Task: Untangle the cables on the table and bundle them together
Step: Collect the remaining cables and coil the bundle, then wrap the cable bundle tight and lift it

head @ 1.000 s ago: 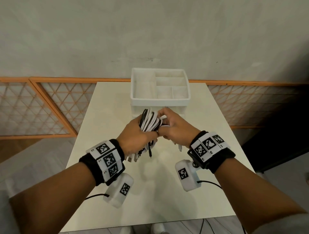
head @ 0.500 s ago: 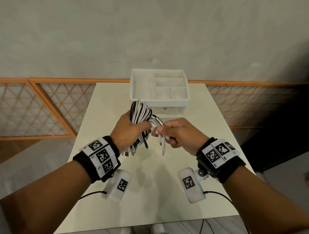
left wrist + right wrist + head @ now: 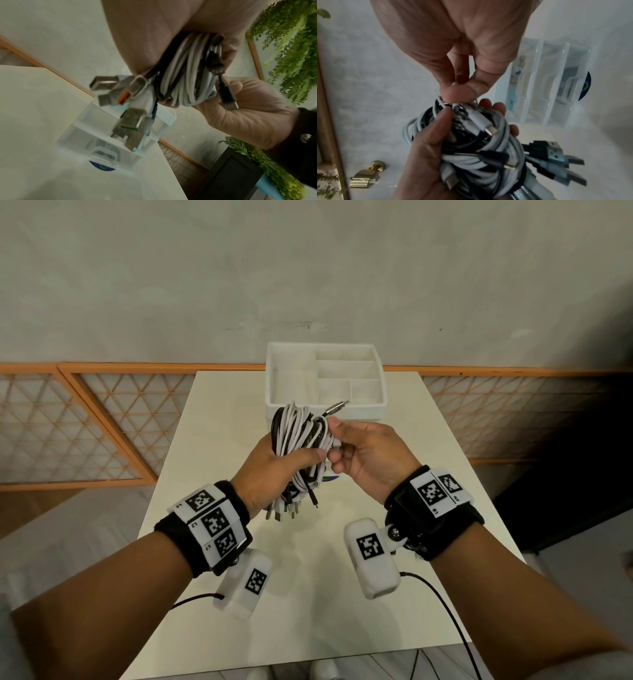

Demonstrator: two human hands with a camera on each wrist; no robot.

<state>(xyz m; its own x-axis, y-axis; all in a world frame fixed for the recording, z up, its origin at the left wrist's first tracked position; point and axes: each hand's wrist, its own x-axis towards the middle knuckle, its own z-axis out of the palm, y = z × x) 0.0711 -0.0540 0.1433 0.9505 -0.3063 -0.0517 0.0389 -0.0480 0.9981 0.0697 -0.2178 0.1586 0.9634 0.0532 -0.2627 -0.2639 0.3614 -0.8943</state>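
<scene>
A coiled bundle of white and black cables (image 3: 298, 436) is held above the table. My left hand (image 3: 284, 463) grips it round the middle, fingers curled about the coils (image 3: 479, 155). Several USB plugs (image 3: 287, 508) dangle below that hand, and they show close up in the left wrist view (image 3: 120, 92). A metal jack plug (image 3: 337, 407) sticks out at the top right. My right hand (image 3: 337, 446) is at the bundle's right side. Its thumb and forefinger pinch a thin white cable (image 3: 456, 100) at the top of the coil.
A white organiser box (image 3: 325, 407) with open compartments stands at the table's far edge, right behind the bundle, on clear drawers (image 3: 556, 81). The cream table (image 3: 308, 594) is narrow, with orange lattice railing (image 3: 102, 422) on both sides. Black camera leads (image 3: 445, 604) hang from my wrists.
The right hand, which had drawn a white cable end out to the right and down, has come back up against the bundle's right side. The left hand still grips the coil.
</scene>
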